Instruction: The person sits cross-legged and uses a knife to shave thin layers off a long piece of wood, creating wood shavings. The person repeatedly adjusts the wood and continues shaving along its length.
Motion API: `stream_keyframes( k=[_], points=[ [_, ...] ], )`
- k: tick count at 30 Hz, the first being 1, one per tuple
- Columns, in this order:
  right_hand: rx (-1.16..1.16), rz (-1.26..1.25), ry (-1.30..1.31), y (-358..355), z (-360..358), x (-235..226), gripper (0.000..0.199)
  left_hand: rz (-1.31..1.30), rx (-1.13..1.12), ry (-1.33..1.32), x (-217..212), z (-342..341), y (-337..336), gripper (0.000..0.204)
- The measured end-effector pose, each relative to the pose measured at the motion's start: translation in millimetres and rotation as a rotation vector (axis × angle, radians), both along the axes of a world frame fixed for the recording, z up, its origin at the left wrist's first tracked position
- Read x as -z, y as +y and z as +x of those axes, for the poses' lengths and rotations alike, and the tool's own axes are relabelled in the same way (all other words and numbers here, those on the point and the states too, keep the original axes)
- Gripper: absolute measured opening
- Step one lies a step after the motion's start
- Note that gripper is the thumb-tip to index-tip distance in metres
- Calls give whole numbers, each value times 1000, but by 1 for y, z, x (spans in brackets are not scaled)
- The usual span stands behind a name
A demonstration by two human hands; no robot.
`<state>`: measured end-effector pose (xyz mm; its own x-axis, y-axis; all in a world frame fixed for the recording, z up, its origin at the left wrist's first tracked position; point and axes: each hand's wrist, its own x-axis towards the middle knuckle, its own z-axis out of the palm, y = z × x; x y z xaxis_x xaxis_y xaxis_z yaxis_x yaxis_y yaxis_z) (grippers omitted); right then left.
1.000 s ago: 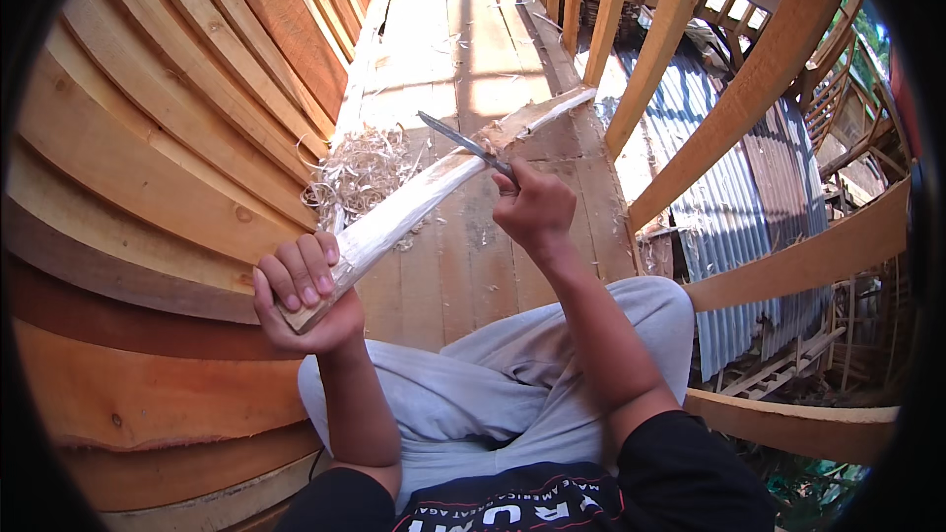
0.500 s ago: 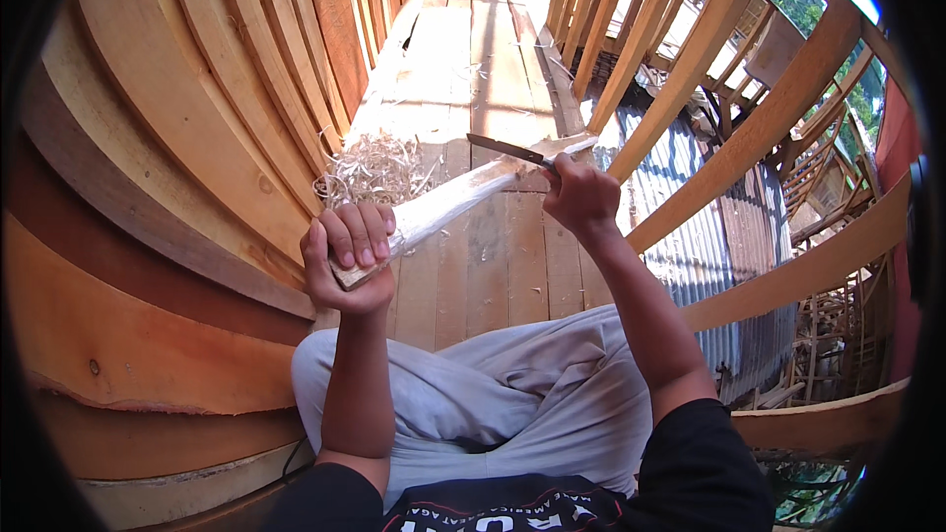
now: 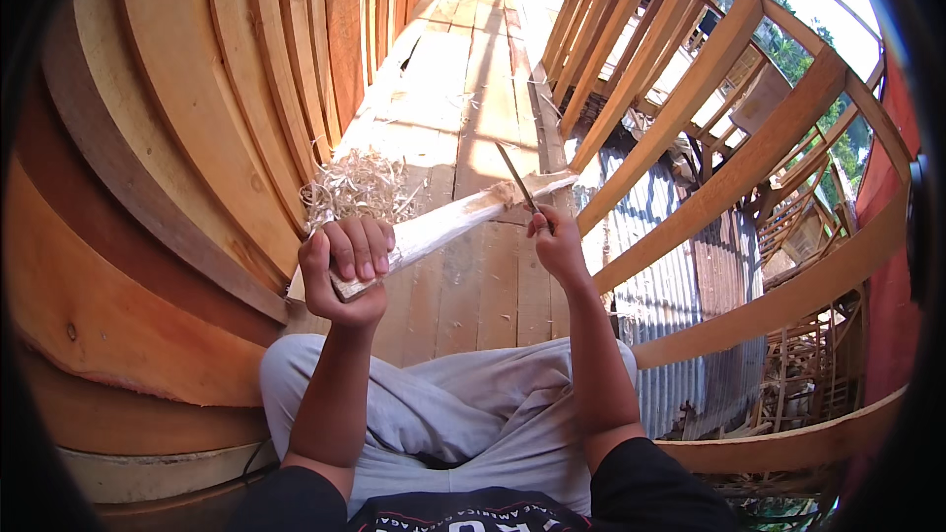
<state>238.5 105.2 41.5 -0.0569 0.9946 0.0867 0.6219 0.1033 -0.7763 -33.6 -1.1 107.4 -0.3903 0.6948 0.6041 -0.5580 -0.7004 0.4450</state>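
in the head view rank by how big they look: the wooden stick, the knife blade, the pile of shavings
1. wooden stick, gripped at its near end by the left hand
2. pile of shavings on the plank floor; it lies farther from the camera, so its true size is unsure
3. knife blade, held by the right hand

Shavings [image 3: 360, 185] lie on floorboards [image 3: 463, 89] beyond the stick [image 3: 453, 222], seemingly against planks [image 3: 227, 108].

Curved planks [image 3: 227, 108] left, ribs [image 3: 690, 99] right, floor [image 3: 473, 69] between.
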Motion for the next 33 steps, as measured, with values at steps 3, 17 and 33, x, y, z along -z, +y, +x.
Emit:
stream_keyframes(
  k=[3, 17, 33],
  points=[
    [-51, 107, 342, -2, -12, 25, 25, 9, 20, 4, -2, 5, 1, 36],
    [214, 180, -218, -13, -46, -11, 59, -31, -24, 6, -6, 15, -5, 36],
    [-390, -1134, 1091, 8, 6, -16, 59, -10, 9, 84, -8, 13, -4, 37]
  ],
)
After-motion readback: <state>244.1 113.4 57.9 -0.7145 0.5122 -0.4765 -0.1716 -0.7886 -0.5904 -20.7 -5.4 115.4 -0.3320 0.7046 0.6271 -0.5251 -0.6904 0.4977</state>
